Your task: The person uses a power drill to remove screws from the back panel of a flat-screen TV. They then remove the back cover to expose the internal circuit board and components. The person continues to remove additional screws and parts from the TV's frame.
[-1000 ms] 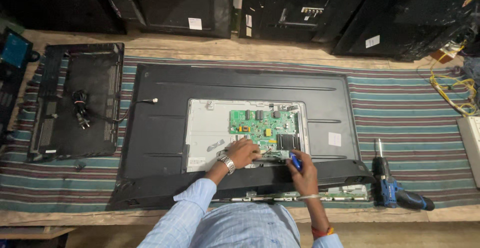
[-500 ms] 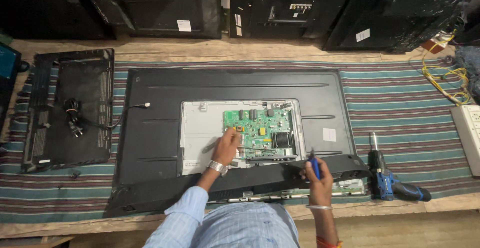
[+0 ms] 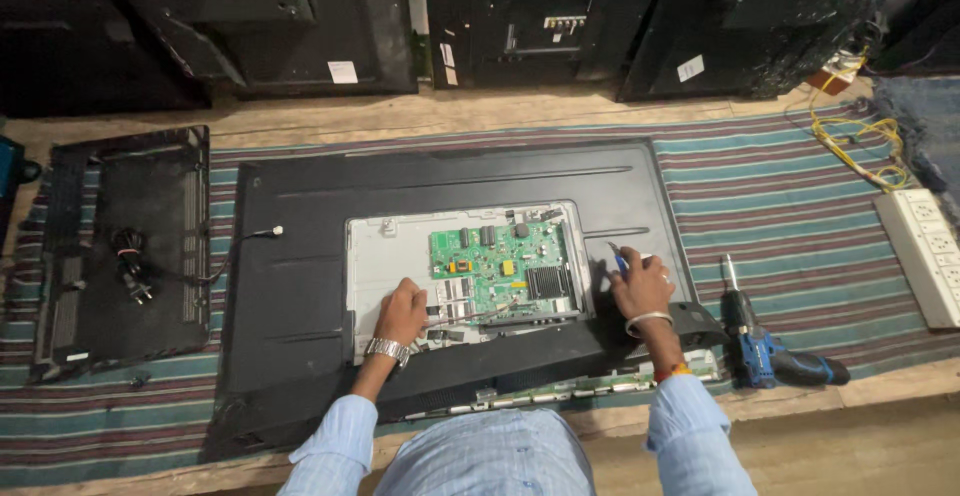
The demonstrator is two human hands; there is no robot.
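A large flat-screen television [image 3: 300, 256] lies face down on a striped cloth [image 3: 790, 196] that covers the surface, probably to keep the screen from scratching. Its back is partly opened, so the green circuit board [image 3: 500, 268] shows on a pale metal plate [image 3: 385, 251] at the centre of the frame. The left hand [image 3: 402, 308] rests on that plate just left of the board, fingers loosely curled down near its lower left corner, as if steadying itself there. The right hand [image 3: 640, 291] sits to the right of the board on the black back panel, pinching a small blue-handled tool [image 3: 620, 259], likely a screwdriver, though its tip is too small to make out. A blue cordless drill [image 3: 765, 341] lies just right of the television at lower right, within easy reach. A removed black cover [image 3: 90, 206] holding a coiled power cord [image 3: 130, 271] lies at the left of the frame, and a white power strip [image 3: 925, 251] lies at the far right.
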